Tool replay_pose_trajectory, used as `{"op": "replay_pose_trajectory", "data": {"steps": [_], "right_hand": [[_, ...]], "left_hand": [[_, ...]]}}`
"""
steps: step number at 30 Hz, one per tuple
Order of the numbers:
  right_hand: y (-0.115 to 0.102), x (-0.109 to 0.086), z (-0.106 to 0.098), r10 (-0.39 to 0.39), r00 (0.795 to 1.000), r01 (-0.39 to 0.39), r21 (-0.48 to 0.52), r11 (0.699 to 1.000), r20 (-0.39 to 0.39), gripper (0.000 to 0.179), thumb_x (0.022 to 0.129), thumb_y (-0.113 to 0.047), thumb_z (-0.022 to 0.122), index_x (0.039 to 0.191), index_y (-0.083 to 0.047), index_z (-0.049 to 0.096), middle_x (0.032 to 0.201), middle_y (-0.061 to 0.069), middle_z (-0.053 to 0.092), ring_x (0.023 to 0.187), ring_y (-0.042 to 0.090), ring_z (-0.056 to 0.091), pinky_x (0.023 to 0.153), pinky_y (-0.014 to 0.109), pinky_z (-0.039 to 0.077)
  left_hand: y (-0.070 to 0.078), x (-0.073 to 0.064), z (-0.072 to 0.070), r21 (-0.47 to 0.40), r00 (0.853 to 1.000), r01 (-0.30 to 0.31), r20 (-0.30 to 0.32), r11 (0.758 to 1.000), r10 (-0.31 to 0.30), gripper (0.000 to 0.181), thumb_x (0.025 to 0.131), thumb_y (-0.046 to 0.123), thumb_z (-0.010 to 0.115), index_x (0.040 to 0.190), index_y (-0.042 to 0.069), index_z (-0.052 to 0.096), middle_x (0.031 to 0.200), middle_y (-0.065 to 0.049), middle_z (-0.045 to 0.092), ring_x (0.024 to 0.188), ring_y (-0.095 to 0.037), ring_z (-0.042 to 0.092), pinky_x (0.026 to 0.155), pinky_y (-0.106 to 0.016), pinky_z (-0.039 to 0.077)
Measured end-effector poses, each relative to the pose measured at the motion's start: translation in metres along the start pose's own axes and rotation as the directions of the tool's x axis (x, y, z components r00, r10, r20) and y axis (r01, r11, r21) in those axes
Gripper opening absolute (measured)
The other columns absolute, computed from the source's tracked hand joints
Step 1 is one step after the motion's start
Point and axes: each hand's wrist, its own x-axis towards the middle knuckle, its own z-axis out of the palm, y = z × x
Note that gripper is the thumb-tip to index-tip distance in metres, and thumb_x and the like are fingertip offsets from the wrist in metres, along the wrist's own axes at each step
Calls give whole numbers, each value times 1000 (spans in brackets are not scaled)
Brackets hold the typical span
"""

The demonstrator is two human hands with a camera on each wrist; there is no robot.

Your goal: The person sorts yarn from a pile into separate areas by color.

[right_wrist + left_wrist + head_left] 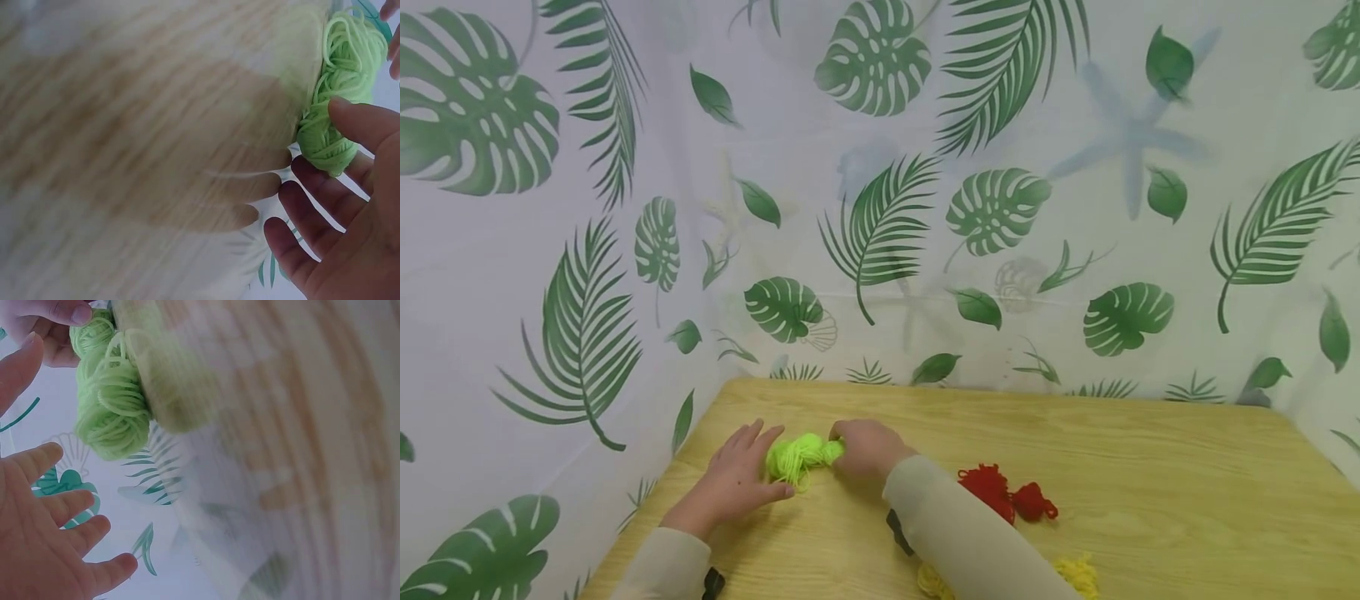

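A skein of bright green yarn [805, 457] lies on the table in the head view, between the two hands. My right hand [868, 450] holds its right end. In the right wrist view, the thumb [353, 119] presses on the yarn's narrower end [328, 140] and the fingers curve around the far side. My left hand [741, 475] is at the skein's left with fingers spread. The left wrist view shows that palm [44, 531] holding nothing, a gap away from the yarn [112, 406]; in the head view I cannot tell whether its fingertips touch.
On the wooden table [1150, 467], red yarn [988, 490] with a smaller red bundle [1034, 502] lies right of the right forearm. Yellow yarn [1077, 575] shows at the front edge of view, partly hidden by the sleeve. A leaf-patterned curtain [895, 350] borders the table's back and left.
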Motion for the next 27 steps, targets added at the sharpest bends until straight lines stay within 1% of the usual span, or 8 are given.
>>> {"op": "replay_pose_trajectory", "data": {"steps": [2,5,8,12,16,20,23,27], "right_hand": [[0,0,0,-10,1000,10,-4,1000,-3,31,86,-29,73,116,-23,67,111,-4,69,107,19,64,91,40,51],[0,0,0,-20,1000,20,-19,1000,7,43,86,-29,74,127,-21,65,122,-1,68,114,22,63,95,41,50],[2,-2,-2,-20,1000,21,-39,999,21,58,85,-32,75,139,-20,58,135,2,63,123,25,59,101,43,47],[3,-8,-10,-16,999,18,-42,999,44,70,84,-40,76,146,-20,52,143,4,57,129,27,55,104,45,45],[5,-14,-25,-37,998,40,-64,997,43,74,83,-48,76,147,-20,51,144,6,56,129,30,54,104,47,45],[9,-20,-39,-64,998,66,-79,995,30,73,84,-50,74,147,-21,52,145,7,54,130,33,52,104,49,44],[17,-26,-48,-73,997,75,-79,994,20,71,84,-49,71,147,-20,52,146,7,54,132,34,50,106,50,43],[31,-37,-61,-61,998,62,-68,996,11,70,86,-50,71,146,-20,53,146,7,54,132,32,50,106,50,42]], "left_hand": [[1,-1,-1,-8,1000,7,5,1000,-7,93,83,48,81,157,14,36,162,-24,24,148,-47,18,109,-74,21],[3,-1,-1,-19,1000,7,8,1000,-7,92,84,47,81,158,15,36,162,-23,24,148,-47,17,109,-74,20],[4,0,-1,-23,1000,4,7,1000,-4,92,84,47,81,158,16,36,162,-23,24,149,-46,17,110,-73,20],[6,1,-1,-23,1000,6,9,1000,-6,92,84,46,81,158,16,35,163,-22,23,149,-45,16,111,-73,19],[8,2,-3,-9,1000,-3,1,1000,3,92,84,46,81,158,14,36,162,-23,24,149,-47,17,110,-73,18],[10,3,-3,19,1000,-12,-19,1000,13,91,84,47,81,157,14,37,162,-23,25,148,-46,18,111,-72,18],[13,3,-3,32,999,-28,-29,999,29,92,83,48,81,157,14,38,162,-23,26,148,-46,19,112,-71,17],[18,3,-4,47,998,-52,-36,998,53,92,83,49,81,157,14,38,162,-22,26,148,-46,19,112,-71,18]]}}
